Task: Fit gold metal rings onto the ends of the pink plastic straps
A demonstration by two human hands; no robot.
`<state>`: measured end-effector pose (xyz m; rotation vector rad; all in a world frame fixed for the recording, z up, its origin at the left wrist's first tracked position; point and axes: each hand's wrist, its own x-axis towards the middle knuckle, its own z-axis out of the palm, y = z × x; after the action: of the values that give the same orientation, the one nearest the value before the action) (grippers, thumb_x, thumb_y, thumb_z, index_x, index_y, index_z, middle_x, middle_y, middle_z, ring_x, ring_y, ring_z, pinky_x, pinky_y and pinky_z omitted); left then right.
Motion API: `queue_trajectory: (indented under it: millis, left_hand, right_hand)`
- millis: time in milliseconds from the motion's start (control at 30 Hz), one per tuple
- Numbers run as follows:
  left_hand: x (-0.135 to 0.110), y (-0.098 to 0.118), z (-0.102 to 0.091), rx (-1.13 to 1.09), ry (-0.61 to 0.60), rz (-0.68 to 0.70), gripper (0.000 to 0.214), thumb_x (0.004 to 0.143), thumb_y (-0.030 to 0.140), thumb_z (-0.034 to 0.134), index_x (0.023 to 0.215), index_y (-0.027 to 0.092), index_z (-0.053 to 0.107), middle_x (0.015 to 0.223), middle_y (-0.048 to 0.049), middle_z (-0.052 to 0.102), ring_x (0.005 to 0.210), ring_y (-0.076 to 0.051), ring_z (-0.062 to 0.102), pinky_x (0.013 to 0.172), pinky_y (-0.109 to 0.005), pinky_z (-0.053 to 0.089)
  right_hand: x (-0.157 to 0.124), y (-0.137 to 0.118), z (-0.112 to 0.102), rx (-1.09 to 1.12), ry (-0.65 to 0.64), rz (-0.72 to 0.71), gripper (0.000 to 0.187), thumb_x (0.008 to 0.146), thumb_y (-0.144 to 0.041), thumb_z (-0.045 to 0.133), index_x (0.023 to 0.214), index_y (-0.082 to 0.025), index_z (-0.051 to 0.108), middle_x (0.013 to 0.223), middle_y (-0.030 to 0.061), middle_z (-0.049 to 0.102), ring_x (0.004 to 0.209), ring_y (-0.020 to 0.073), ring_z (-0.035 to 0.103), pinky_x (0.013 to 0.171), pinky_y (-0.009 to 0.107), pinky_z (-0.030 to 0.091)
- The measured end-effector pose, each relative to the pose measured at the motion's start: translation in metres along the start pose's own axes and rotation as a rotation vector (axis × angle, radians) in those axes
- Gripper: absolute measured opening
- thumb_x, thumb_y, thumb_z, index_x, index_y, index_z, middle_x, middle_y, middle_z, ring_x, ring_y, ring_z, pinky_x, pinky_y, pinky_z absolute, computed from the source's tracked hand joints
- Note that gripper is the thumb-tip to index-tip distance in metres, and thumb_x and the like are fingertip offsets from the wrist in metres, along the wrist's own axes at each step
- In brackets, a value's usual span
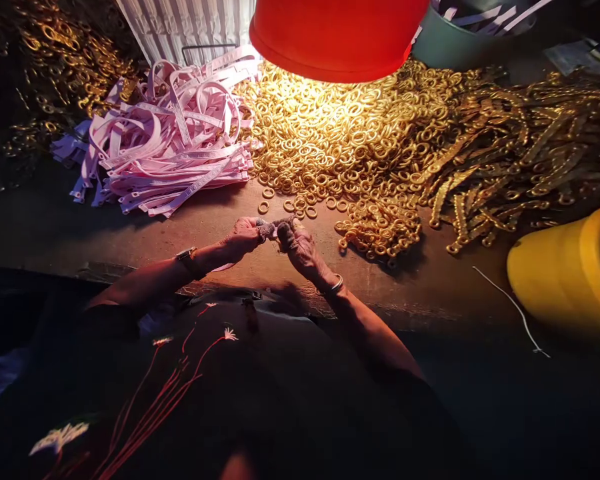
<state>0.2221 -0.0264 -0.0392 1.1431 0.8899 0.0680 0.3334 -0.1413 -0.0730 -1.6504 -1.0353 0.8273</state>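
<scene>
My left hand (244,237) and my right hand (300,248) meet at the near edge of the brown worktable (220,227), fingers pinched together on a small piece between them that I cannot make out. A pale pink strip end shows under the left hand. Just beyond the hands lies a big heap of gold rings (340,147), with a few loose rings close to my fingers. A pile of pink straps (170,140) lies to the left of the heap.
A red lamp shade (337,37) hangs over the rings. Gold strips (530,153) pile up at the right, more gold parts (55,60) at the far left. A yellow bucket (570,273) stands at the right edge, a teal tub (450,40) behind.
</scene>
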Motion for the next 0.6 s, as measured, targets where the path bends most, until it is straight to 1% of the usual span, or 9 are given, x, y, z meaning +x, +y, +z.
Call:
queue_trajectory:
  millis: [67, 133, 233, 300, 367, 433, 500, 600]
  left_hand:
    - [-0.006, 0.009, -0.002, 0.019, -0.039, -0.039, 0.034, 0.068, 0.031, 0.082, 0.055, 0.011, 0.057, 0.043, 0.006, 0.036, 0.038, -0.001, 0.022, 0.04, -0.021, 0.009]
    - [-0.011, 0.013, -0.006, 0.068, -0.101, -0.083, 0.029, 0.068, 0.028, 0.081, 0.056, 0.009, 0.062, 0.042, 0.0051, 0.036, 0.039, -0.001, 0.022, 0.041, -0.021, 0.008]
    - [-0.018, 0.007, -0.012, 0.134, -0.223, -0.131, 0.021, 0.067, 0.024, 0.079, 0.059, 0.008, 0.068, 0.044, 0.0025, 0.043, 0.04, -0.002, 0.026, 0.041, -0.02, 0.013]
    - [-0.024, -0.002, -0.015, 0.136, -0.29, -0.134, 0.02, 0.067, 0.024, 0.08, 0.06, 0.008, 0.07, 0.049, -0.0011, 0.052, 0.044, -0.004, 0.036, 0.043, -0.019, 0.021]
    - [-0.031, -0.012, -0.017, 0.098, -0.318, -0.15, 0.025, 0.066, 0.028, 0.083, 0.06, 0.008, 0.069, 0.055, -0.0042, 0.059, 0.05, -0.007, 0.046, 0.047, -0.019, 0.03]
    - [-0.04, -0.02, -0.017, 0.027, -0.327, -0.207, 0.031, 0.064, 0.033, 0.085, 0.061, 0.008, 0.067, 0.058, -0.0052, 0.061, 0.053, -0.01, 0.051, 0.049, -0.02, 0.036]
    - [-0.048, -0.025, -0.017, -0.052, -0.32, -0.257, 0.036, 0.062, 0.038, 0.087, 0.064, 0.008, 0.067, 0.06, -0.0057, 0.062, 0.052, -0.011, 0.054, 0.05, -0.021, 0.04]
    - [-0.054, -0.029, -0.014, -0.111, -0.258, -0.246, 0.04, 0.059, 0.04, 0.089, 0.067, 0.008, 0.066, 0.06, -0.006, 0.064, 0.052, -0.012, 0.056, 0.05, -0.022, 0.043]
  right_hand:
    - [-0.015, -0.007, -0.001, -0.15, -0.07, -0.054, 0.031, 0.096, -0.05, 0.043, 0.092, -0.02, 0.05, 0.073, 0.0021, 0.057, 0.06, 0.0124, 0.047, 0.06, 0.027, 0.04]
    - [-0.03, -0.01, 0.0, -0.312, -0.121, -0.091, 0.027, 0.095, -0.046, 0.046, 0.091, -0.02, 0.047, 0.072, 0.0033, 0.057, 0.057, 0.013, 0.045, 0.057, 0.028, 0.034]
    - [-0.049, -0.009, 0.005, -0.514, -0.146, -0.084, 0.03, 0.095, -0.049, 0.046, 0.088, -0.02, 0.048, 0.072, 0.0068, 0.059, 0.056, 0.015, 0.047, 0.056, 0.029, 0.028]
    - [-0.059, -0.006, 0.009, -0.574, -0.17, -0.049, 0.032, 0.094, -0.05, 0.048, 0.089, -0.019, 0.049, 0.071, 0.0075, 0.06, 0.056, 0.0162, 0.05, 0.055, 0.029, 0.027]
    - [-0.067, -0.002, 0.012, -0.554, -0.21, -0.023, 0.03, 0.092, -0.049, 0.051, 0.09, -0.019, 0.049, 0.07, 0.0075, 0.061, 0.056, 0.0171, 0.052, 0.054, 0.028, 0.027]
    - [-0.073, 0.001, 0.015, -0.49, -0.232, -0.005, 0.03, 0.089, -0.048, 0.055, 0.092, -0.019, 0.049, 0.071, 0.0077, 0.062, 0.057, 0.0181, 0.055, 0.053, 0.028, 0.029]
    - [-0.076, 0.002, 0.017, -0.4, -0.214, 0.02, 0.033, 0.088, -0.05, 0.058, 0.095, -0.019, 0.049, 0.073, 0.0082, 0.063, 0.059, 0.0192, 0.057, 0.054, 0.027, 0.033]
    - [-0.075, -0.001, 0.019, -0.211, -0.151, 0.073, 0.037, 0.088, -0.054, 0.058, 0.099, -0.02, 0.05, 0.077, 0.0087, 0.064, 0.063, 0.0192, 0.06, 0.058, 0.028, 0.04]
